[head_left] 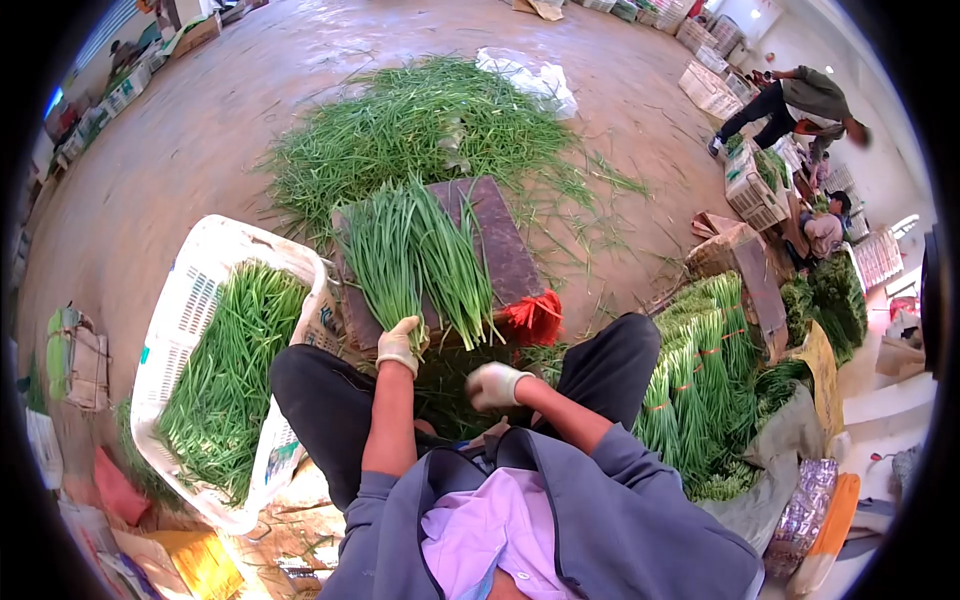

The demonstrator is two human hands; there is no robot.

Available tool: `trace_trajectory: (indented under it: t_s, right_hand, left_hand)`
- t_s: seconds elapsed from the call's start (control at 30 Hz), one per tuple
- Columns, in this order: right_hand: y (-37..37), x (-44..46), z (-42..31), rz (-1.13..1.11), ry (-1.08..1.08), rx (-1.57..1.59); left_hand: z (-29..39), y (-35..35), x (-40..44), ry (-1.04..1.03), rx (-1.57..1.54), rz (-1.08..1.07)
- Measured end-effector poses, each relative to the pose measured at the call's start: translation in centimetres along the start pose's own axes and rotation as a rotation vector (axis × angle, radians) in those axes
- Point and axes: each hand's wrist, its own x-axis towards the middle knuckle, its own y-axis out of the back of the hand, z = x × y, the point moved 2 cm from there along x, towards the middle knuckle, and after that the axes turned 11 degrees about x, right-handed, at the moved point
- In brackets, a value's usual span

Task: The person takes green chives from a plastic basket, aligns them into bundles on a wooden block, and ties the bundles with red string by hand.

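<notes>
My left hand (399, 344), in a pale glove, is closed around the cut ends of a bunch of garlic chives (385, 255) on a dark board-topped stand (490, 205). A second bunch of chives (455, 275) lies beside it, its leaves fanning toward the far edge. Nearer my body, my right hand (495, 386), gloved too, hovers between my knees with its fingers curled; what they hold, if anything, is hidden. Red ties (535, 318) hang at the stand's right front corner.
Loose chives (420, 130) are heaped on the floor beyond the stand, by a white plastic bag (530, 78). A white crate (215, 235) of chives stands left. Tied bundles (700, 370) are stacked right. A bending person (815, 100) and a seated person (825, 228) are farther right.
</notes>
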Motion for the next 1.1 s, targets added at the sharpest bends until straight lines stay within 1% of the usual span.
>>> trace_trajectory:
  t_s: [0.03,0.07,0.1,0.2,0.23,0.27,0.33,0.37,0.4,0.5,0.57,0.67,0.8,0.87,0.93,1.0,1.03,1.07,1.1]
  right_hand:
    - [1.9,0.3,-1.7,0.395,0.103,0.266]
    - [2.9,0.5,-2.3,0.377,-0.268,0.939]
    - [4.0,1.5,-2.4,0.498,-0.205,0.914]
    - [6.0,3.7,-2.1,0.683,-0.169,0.648]
    - [6.2,4.4,-1.3,0.748,-0.086,0.327]
    - [5.5,4.9,-0.4,0.745,-0.085,0.327]
    - [4.6,5.7,-0.9,0.607,-0.129,-0.089]
    - [3.9,6.2,-1.0,0.497,-0.195,-0.112]
    - [3.6,6.4,-1.9,0.478,-0.217,-0.178]
    - [3.3,7.3,-1.5,0.531,-0.259,-0.215]
    - [3.6,7.4,-0.9,0.578,-0.211,-0.277]
    - [4.0,6.4,-0.1,0.671,-0.142,-0.220]
    - [4.1,5.8,-1.0,0.625,-0.213,-0.268]
    - [3.5,6.2,-1.0,0.651,-0.079,-0.404]
    - [3.9,6.3,-0.6,0.651,-0.048,-0.450]
    - [4.7,6.3,-0.3,0.626,-0.012,-0.464]
    - [5.3,6.2,-0.3,0.653,-0.003,-0.407]
    - [5.7,5.5,-0.4,0.756,0.129,-0.184]
    - [6.3,4.8,-0.6,0.849,0.204,-0.066]
  left_hand:
    - [-0.5,0.3,0.6,0.007,-0.051,-0.035]
    - [-1.0,0.6,1.1,0.014,-0.102,-0.068]
    - [-1.1,0.7,1.2,0.019,-0.133,-0.084]
    - [-0.7,0.9,1.0,0.004,-0.056,-0.021]
    - [-0.6,1.0,0.9,0.000,-0.033,0.011]
    - [-0.5,1.1,1.0,-0.001,-0.034,0.014]
    - [-0.6,1.4,1.2,-0.084,0.059,0.091]
    - [-0.7,1.3,1.3,-0.082,0.057,0.089]
    - [-0.9,1.1,1.4,-0.076,0.051,0.092]
    - [-1.1,1.0,1.6,-0.075,0.058,0.092]
    - [-1.3,1.4,2.0,-0.080,0.060,0.104]
    - [-1.4,1.4,2.2,-0.125,0.139,0.164]
    - [-0.9,0.3,0.7,-0.122,0.144,0.136]
    - [-0.7,0.2,0.5,-0.123,0.144,0.127]
    - [-0.8,0.5,0.7,-0.133,0.131,0.098]
    - [-0.8,0.9,0.8,-0.141,0.140,0.124]
    - [-0.7,0.8,0.7,-0.145,0.150,0.143]
    - [-0.7,0.6,0.7,-0.145,0.145,0.145]
    - [-0.6,0.5,0.6,-0.162,0.181,0.218]
